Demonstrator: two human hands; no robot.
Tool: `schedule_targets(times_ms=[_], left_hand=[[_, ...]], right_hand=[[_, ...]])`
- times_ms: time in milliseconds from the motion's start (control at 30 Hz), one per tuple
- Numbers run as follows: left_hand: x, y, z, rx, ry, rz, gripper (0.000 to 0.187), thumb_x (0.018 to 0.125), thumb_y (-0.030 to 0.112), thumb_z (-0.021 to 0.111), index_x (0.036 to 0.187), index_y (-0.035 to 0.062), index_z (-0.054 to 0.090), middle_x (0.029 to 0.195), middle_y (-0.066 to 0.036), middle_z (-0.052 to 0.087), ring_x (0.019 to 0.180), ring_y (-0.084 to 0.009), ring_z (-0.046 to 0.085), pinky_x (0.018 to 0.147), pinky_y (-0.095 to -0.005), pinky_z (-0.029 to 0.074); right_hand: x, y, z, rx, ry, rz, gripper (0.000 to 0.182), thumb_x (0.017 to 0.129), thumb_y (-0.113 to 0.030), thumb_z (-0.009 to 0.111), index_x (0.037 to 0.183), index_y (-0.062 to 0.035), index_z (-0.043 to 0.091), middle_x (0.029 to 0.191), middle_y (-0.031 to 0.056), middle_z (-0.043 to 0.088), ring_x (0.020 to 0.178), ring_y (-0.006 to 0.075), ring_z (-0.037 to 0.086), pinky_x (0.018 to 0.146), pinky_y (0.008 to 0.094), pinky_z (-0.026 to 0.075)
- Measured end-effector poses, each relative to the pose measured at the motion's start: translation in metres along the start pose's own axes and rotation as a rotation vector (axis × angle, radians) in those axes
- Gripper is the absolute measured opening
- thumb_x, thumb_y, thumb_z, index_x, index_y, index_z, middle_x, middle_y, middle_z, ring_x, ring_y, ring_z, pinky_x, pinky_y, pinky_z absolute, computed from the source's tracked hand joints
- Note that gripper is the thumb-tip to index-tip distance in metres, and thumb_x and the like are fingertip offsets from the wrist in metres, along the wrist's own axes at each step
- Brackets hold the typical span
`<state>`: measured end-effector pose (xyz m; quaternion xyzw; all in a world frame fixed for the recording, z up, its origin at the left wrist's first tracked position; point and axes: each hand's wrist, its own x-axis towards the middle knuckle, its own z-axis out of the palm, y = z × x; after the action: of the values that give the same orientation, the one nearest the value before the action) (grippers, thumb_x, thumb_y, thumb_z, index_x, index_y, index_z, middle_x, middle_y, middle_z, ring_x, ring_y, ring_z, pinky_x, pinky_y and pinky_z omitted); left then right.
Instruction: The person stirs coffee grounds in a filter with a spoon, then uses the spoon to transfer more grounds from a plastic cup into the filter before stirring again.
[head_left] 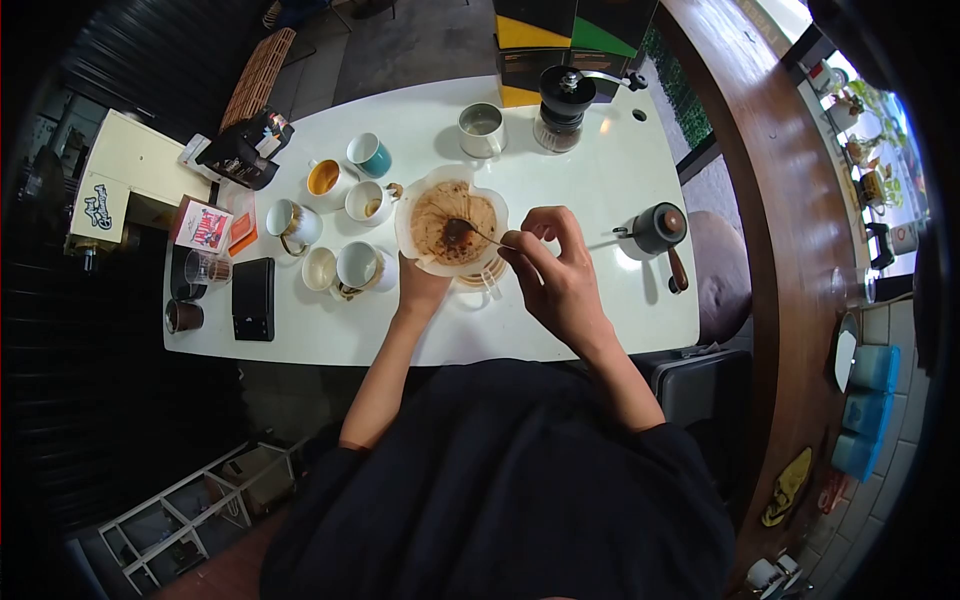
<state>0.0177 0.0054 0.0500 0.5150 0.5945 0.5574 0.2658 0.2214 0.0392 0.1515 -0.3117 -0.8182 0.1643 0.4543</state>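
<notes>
A paper coffee filter [484, 201] with wet brown grounds on its inner wall sits over a clear glass vessel with a handle [491, 287]. At its near left edge is my left hand [424, 287], gripping the filter's dripper from the side and below; most of its fingers are hidden. My right hand [556, 275] pinches the thin handle of a spoon [484, 237] between thumb and fingers. The spoon's bowl dips into the filter and touches the dark grounds at the bottom.
Several cups, including a teal cup [375, 158], stand left of the filter. A metal pitcher [482, 132] and a hand grinder [564, 105] are behind. To the right stands a dark gooseneck kettle [655, 232]. A black scale [253, 300] lies near the table's left end.
</notes>
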Motion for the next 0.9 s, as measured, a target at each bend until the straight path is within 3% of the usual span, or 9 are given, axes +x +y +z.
schedule_targets(times_ms=[133, 233, 433, 567, 633, 767, 900], left_hand=[[0.007, 0.01, -0.009, 0.033, 0.034, -0.01, 0.048, 0.077, 0.005, 0.085, 0.12, 0.0007, 0.065, 0.112, -0.011, 0.073, 0.102, -0.0224, 0.07, 0.091, -0.0353, 0.056], [0.008, 0.016, -0.012, 0.033, 0.043, -0.01, 0.05, 0.076, 0.005, 0.086, 0.121, 0.0007, 0.064, 0.114, -0.01, 0.072, 0.102, -0.022, 0.069, 0.092, -0.0351, 0.055], [0.01, 0.01, -0.013, 0.051, 0.062, -0.025, 0.054, 0.076, 0.004, 0.086, 0.123, 0.0014, 0.062, 0.117, -0.01, 0.071, 0.105, -0.0222, 0.068, 0.093, -0.0358, 0.055], [0.01, 0.009, -0.01, 0.047, 0.047, 0.031, 0.054, 0.076, 0.005, 0.085, 0.125, 0.0013, 0.062, 0.116, -0.011, 0.071, 0.105, -0.0225, 0.068, 0.093, -0.0359, 0.055], [0.01, 0.014, -0.007, 0.057, 0.038, 0.035, 0.054, 0.077, 0.005, 0.085, 0.125, 0.0013, 0.061, 0.116, -0.011, 0.071, 0.106, -0.0225, 0.068, 0.094, -0.0359, 0.055], [0.006, 0.018, -0.002, 0.083, -0.006, 0.03, 0.054, 0.077, 0.007, 0.086, 0.125, 0.0008, 0.062, 0.116, -0.011, 0.071, 0.11, -0.0227, 0.068, 0.096, -0.0362, 0.055], [0.0, -0.003, 0.002, 0.013, -0.031, 0.03, 0.083, 0.077, 0.012, 0.088, 0.144, 0.0006, 0.041, 0.131, -0.013, 0.065, 0.117, -0.0222, 0.066, 0.1, -0.0352, 0.054]], right_hand=[[0.011, -0.001, -0.008, 0.049, 0.021, -0.015, 0.024, 0.078, 0.005, 0.078, 0.098, -0.0061, 0.068, 0.099, 0.0084, 0.054, 0.084, 0.0228, 0.056, 0.073, 0.0366, 0.049], [0.014, 0.002, -0.01, 0.07, 0.036, -0.01, 0.024, 0.077, -0.005, 0.08, 0.096, -0.0081, 0.066, 0.1, 0.0083, 0.053, 0.088, 0.0255, 0.056, 0.075, 0.0393, 0.05], [0.016, 0.005, -0.016, 0.082, 0.047, -0.004, 0.025, 0.077, -0.006, 0.081, 0.096, -0.0084, 0.066, 0.1, 0.0083, 0.053, 0.088, 0.0255, 0.055, 0.075, 0.0392, 0.051], [0.016, 0.004, -0.018, 0.077, 0.043, -0.013, 0.023, 0.078, 0.003, 0.08, 0.096, -0.0059, 0.069, 0.1, 0.0084, 0.053, 0.082, 0.022, 0.057, 0.07, 0.0366, 0.05], [0.013, 0.006, -0.017, 0.026, 0.015, -0.045, 0.025, 0.078, -0.009, 0.08, 0.1, -0.0109, 0.067, 0.102, 0.0081, 0.054, 0.088, 0.0252, 0.056, 0.075, 0.0393, 0.051], [0.01, 0.004, -0.018, -0.033, -0.04, -0.06, 0.023, 0.08, -0.01, 0.079, 0.1, -0.0118, 0.069, 0.104, 0.008, 0.056, 0.09, 0.0249, 0.057, 0.076, 0.0388, 0.051], [0.005, 0.007, -0.012, -0.095, -0.068, -0.088, 0.021, 0.082, -0.012, 0.078, 0.101, -0.0112, 0.071, 0.105, 0.0082, 0.059, 0.09, 0.0247, 0.059, 0.077, 0.0379, 0.051]])
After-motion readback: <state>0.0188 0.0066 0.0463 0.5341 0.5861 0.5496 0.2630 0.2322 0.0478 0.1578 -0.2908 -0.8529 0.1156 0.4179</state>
